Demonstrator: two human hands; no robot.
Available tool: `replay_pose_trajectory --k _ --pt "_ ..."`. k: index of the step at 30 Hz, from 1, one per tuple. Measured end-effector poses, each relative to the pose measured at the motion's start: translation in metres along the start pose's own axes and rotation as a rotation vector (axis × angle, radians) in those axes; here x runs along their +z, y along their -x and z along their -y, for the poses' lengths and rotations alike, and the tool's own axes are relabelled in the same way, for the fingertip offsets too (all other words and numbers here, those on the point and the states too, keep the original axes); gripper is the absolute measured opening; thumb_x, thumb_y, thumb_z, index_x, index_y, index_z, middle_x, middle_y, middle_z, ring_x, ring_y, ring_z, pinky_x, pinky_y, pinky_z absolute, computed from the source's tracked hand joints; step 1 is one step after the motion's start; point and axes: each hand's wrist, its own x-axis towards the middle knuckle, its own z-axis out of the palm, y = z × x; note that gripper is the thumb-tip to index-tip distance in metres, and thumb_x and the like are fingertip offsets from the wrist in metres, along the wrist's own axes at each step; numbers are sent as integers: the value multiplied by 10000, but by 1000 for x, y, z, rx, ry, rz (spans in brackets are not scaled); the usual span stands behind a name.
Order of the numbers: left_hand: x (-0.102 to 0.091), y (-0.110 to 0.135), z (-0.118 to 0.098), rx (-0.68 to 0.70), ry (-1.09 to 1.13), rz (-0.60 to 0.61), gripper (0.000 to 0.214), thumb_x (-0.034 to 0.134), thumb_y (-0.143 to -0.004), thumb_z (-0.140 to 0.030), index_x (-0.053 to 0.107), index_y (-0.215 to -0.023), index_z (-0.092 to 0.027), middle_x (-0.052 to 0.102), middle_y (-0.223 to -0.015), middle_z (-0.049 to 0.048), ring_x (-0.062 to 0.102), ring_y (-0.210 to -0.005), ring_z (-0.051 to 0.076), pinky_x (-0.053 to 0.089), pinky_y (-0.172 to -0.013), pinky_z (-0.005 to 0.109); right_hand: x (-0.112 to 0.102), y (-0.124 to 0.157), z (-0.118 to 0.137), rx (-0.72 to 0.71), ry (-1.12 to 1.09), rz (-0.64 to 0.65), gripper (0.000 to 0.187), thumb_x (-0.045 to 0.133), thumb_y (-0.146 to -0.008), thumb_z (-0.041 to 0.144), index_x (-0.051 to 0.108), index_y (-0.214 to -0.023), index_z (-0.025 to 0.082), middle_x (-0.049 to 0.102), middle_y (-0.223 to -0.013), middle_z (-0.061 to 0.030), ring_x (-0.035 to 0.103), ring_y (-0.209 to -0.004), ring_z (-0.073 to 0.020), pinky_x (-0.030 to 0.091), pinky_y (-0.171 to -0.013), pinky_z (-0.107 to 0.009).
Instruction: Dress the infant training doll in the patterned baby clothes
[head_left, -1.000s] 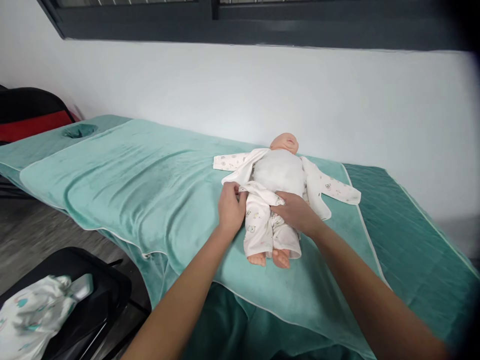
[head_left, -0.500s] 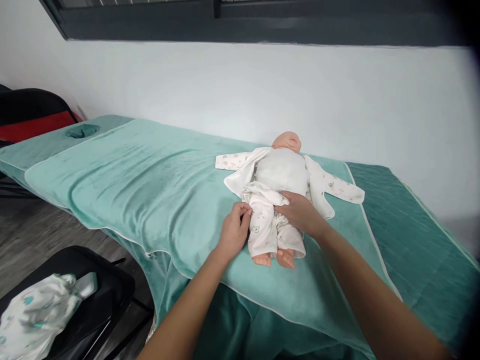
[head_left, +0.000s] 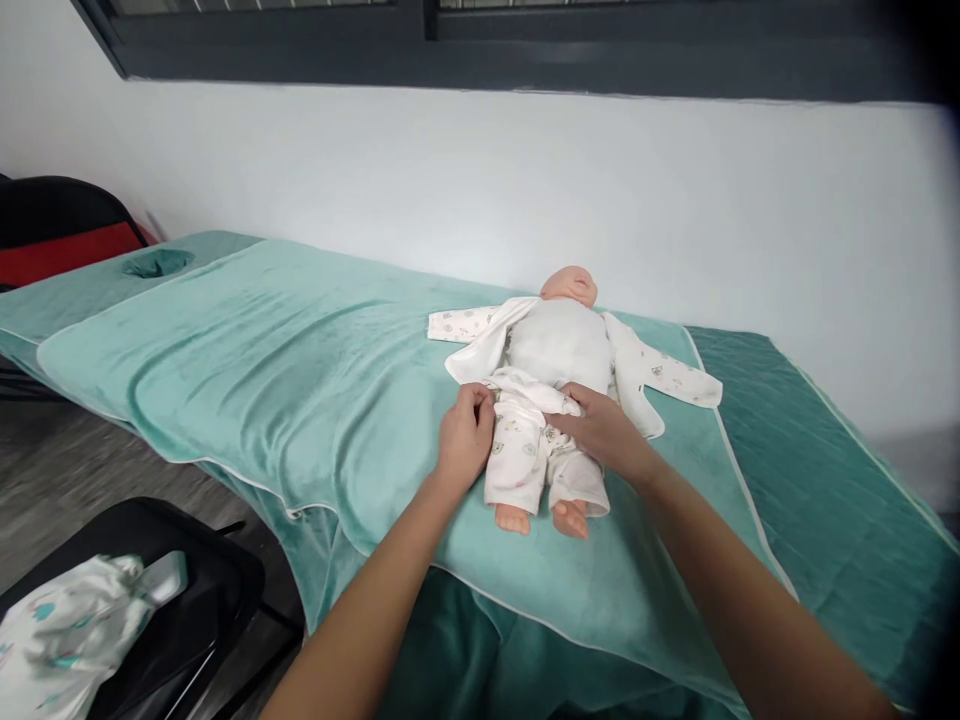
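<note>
A baby doll lies on its back on a teal towel, head toward the wall. It wears white printed trousers, and an open white printed top is spread under it with both sleeves out. My left hand pinches the trouser waistband at the doll's left hip. At the middle of the waist, my right hand grips the same waistband. The doll's bare feet stick out below.
The towel covers a green massage table with a face hole at the far left. A black chair at lower left holds a crumpled patterned cloth. Behind the table runs a white wall, with a black and red seat at the left.
My left hand dropped beside the trouser leg half a second ago and has come back up to the waistband. The right hand has stayed at the waist. The doll shifted slightly.
</note>
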Motion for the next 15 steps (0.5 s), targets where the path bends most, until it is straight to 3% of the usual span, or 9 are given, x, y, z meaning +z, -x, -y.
replay_pose_trajectory --k 3,7,9,11,15 --pt "-2 -4 -2 -20 113 -99 161 452 -961 -327 548 -1023 -214 651 -935 32 607 -848 159 457 -771 278 -3 7 -5 -49 -224 -11 274 629 -833 462 628 -944 212 646 -875 -3 572 -822 -182 440 -731 -293" --pt "-2 -25 -5 24 222 -170 204 472 -944 -345 607 -1019 -212 639 -1054 49 588 -972 157 454 -868 276 -2 16 -11 -140 -261 -251 238 537 -916 423 658 -903 218 672 -1039 -54 595 -990 -213 447 -880 -345" --pt "0 -37 -7 50 278 -142 211 483 -932 -341 638 -988 -210 642 -1054 43 582 -995 156 441 -883 271 -1 20 -14 -195 -169 -346 197 556 -910 379 636 -829 218 647 -1019 -57 590 -960 -208 455 -855 -349" --pt "1 -46 -7 22 339 -63 237 497 -925 -369 647 -869 -194 638 -916 23 577 -906 151 434 -819 258 0 26 -17 -244 -28 -428 166 602 -885 352 607 -783 222 607 -949 -50 576 -904 -204 459 -812 -351" --pt "1 -46 -4 -92 484 106 428 544 -897 -477 471 -603 -175 413 -608 -32 404 -606 104 326 -587 244 3 40 -26 -325 220 -524 141 645 -878 328 599 -786 231 566 -870 -37 554 -858 -205 454 -787 -357"
